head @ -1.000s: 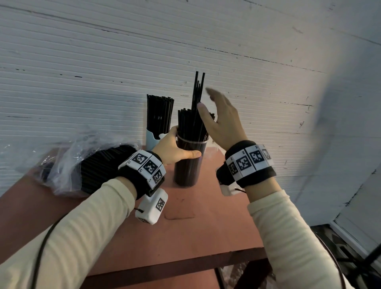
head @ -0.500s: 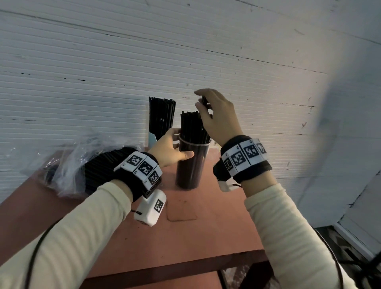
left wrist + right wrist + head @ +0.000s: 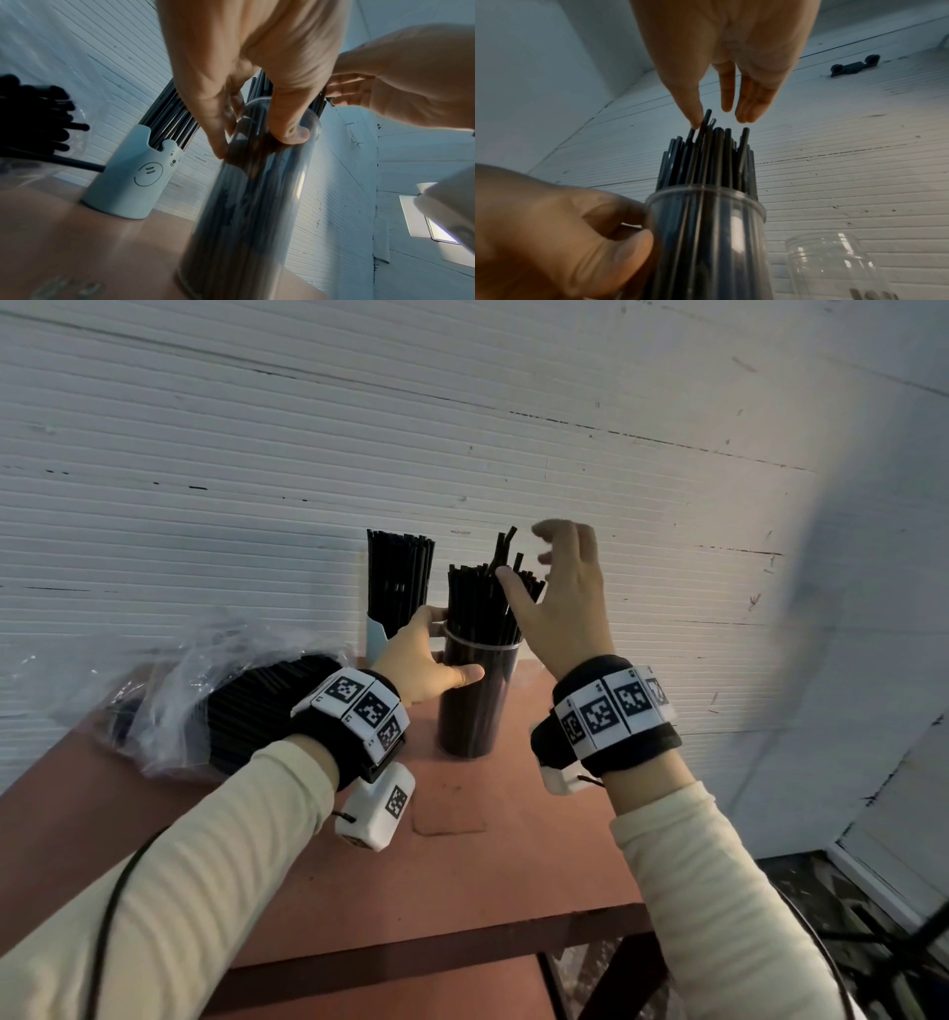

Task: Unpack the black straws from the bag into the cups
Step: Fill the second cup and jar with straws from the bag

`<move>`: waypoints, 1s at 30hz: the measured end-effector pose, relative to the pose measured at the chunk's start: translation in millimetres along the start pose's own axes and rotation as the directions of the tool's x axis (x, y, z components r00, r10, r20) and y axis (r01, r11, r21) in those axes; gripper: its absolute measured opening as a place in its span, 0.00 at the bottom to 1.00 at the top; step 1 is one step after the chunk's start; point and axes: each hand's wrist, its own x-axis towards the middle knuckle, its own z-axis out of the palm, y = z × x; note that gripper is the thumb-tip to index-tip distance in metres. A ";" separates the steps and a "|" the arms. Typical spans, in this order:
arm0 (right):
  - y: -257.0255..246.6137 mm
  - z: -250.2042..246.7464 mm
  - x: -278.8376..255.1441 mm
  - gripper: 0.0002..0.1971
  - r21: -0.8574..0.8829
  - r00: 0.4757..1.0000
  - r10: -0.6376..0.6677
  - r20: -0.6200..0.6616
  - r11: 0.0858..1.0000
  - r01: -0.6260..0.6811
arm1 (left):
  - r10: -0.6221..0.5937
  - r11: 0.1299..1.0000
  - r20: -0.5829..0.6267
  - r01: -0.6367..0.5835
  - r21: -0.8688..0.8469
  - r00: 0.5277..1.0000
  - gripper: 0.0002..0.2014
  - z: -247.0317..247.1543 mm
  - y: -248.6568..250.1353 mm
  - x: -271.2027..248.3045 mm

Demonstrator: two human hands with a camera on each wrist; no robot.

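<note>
A clear cup (image 3: 475, 711) (image 3: 244, 223) (image 3: 706, 233) packed with black straws (image 3: 477, 603) (image 3: 706, 158) stands on the red-brown table (image 3: 488, 875). My left hand (image 3: 447, 649) (image 3: 257, 142) grips it just below the rim. My right hand (image 3: 534, 562) (image 3: 718, 119) hovers over the straw tops with fingers straight and apart. Its thumb tip touches a straw that stands higher than the rest; one raised straw is bent at the top. The clear plastic bag (image 3: 169, 690) with more black straws (image 3: 257, 701) (image 3: 38, 121) lies at the left.
A pale blue bear-face cup (image 3: 377, 636) (image 3: 133, 182) full of straws stands behind the clear cup, against the white ribbed wall (image 3: 667, 505). An empty clear cup (image 3: 834, 263) sits to the right in the right wrist view. The table's front edge (image 3: 436, 952) is near.
My right hand pressed the tall straws down half a second ago, then lifted and spread its fingers. Only a few straws now stick up a little. My left hand kept its grip.
</note>
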 end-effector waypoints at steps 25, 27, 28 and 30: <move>-11.3 6.2 -7.3 0.19 -0.030 0.993 -0.085 0.077 0.996 0.088 | 0.004 1.000 0.026 -0.004 -0.010 1.000 0.37 -0.6 -3.8 2.2; -9.4 6.9 -5.8 0.16 -0.021 0.993 -0.103 0.057 0.994 0.104 | -0.001 1.000 0.036 0.002 -0.007 0.999 0.37 -0.5 -3.7 1.9; -8.5 7.9 -5.5 0.15 -0.011 0.993 -0.104 0.050 0.994 0.105 | 0.000 1.000 0.035 0.000 -0.003 0.999 0.37 -0.6 -4.0 1.8; -6.5 8.5 -5.5 0.13 0.004 0.995 -0.097 0.038 0.995 0.097 | 0.008 1.000 0.029 -0.008 0.004 1.000 0.37 -0.5 -3.5 1.7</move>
